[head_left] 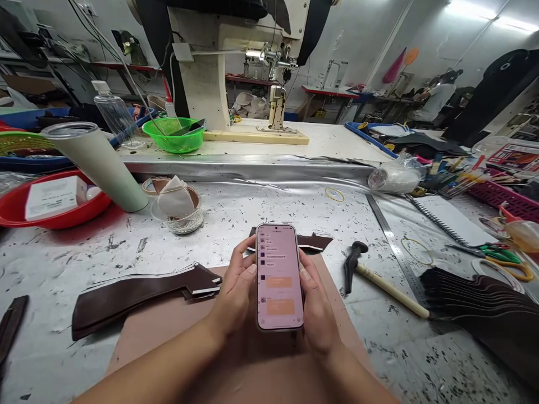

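Note:
Between my two hands a phone [279,278] stands upright, its lit screen showing a chat page. My left hand [236,289] wraps round its left edge, and my right hand [316,303] grips the right edge. Beneath them lies a brown-pink board [236,370] on the worktable. Just left of my left hand are stacked dark brown leather pieces [143,297] with white edges. Another dark leather piece [315,242] is partly hidden behind the phone. To the right of my right hand rests a hammer [391,292] with a black head and pale handle.
A sewing machine [206,78] stands behind the table. At left are a tumbler [99,168], a red basin [54,216] and a green basket [174,143]. A steel ruler [393,244], scissors [501,255], a notebook [452,221] and fanned dark leather strips [484,314] lie at right.

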Demonstrator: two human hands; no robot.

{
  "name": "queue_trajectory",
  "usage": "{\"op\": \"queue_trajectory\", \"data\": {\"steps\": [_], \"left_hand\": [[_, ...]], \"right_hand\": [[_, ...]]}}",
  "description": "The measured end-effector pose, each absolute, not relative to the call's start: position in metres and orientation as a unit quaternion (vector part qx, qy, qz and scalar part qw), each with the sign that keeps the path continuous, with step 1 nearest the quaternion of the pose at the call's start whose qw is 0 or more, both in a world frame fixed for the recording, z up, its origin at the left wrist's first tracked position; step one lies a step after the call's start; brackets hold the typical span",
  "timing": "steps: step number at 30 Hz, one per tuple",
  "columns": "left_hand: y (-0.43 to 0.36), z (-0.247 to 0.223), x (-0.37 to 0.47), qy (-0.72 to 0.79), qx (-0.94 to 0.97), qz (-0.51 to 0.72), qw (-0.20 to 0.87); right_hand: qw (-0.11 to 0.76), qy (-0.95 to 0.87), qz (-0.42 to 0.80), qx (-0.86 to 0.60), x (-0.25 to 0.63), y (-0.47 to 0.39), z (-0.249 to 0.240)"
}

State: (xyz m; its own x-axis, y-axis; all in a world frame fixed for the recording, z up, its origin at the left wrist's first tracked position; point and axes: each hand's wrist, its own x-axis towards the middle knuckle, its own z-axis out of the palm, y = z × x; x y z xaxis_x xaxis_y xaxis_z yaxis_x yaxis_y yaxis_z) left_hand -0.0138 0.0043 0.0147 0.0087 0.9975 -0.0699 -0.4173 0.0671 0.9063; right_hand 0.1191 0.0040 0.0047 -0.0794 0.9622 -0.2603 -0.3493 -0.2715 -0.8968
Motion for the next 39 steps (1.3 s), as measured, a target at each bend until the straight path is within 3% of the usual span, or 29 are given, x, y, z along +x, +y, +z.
{"op": "queue_trajectory", "data": {"steps": [39], "left_hand": [[0.0050,0.0105,-0.0121,0.389,0.360,0.584,0.615]], "right_hand": [[0.505,-0.355,0.661,-0.426,0.1184,0.0040,0.0123]]}}
